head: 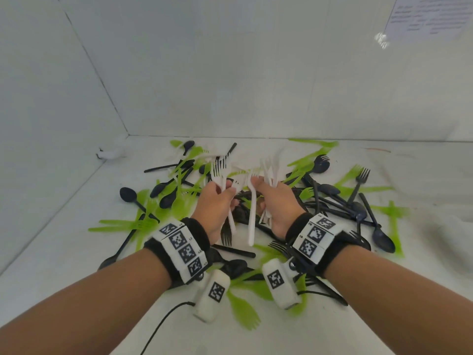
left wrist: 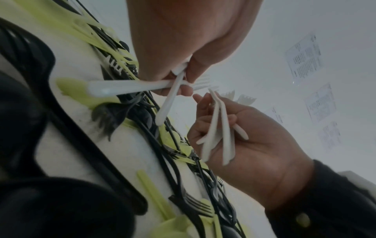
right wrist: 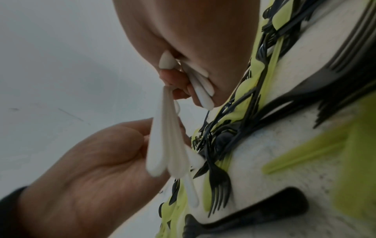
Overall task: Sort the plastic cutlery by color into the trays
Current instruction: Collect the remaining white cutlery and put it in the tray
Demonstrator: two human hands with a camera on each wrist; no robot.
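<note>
Both hands hover close together over a mixed pile of cutlery on the white table [head: 76,252]. My left hand [head: 222,194] pinches white forks [head: 219,167], tines up; in the left wrist view these white forks [left wrist: 130,87] cross under the left hand [left wrist: 183,80]. My right hand [head: 263,190] grips a bundle of white cutlery [head: 270,170], seen in the palm of the right hand [left wrist: 254,145] as white handles [left wrist: 224,128]. A long white fork [head: 252,216] hangs between the hands; which hand holds it is unclear.
Green cutlery [head: 120,224] and black cutlery [head: 332,198] lie tangled under and around the hands, spreading left, right and toward me. White walls close the left and back. A crumpled white scrap [head: 112,152] sits in the far left corner. A black cable [head: 163,326] trails near my left forearm.
</note>
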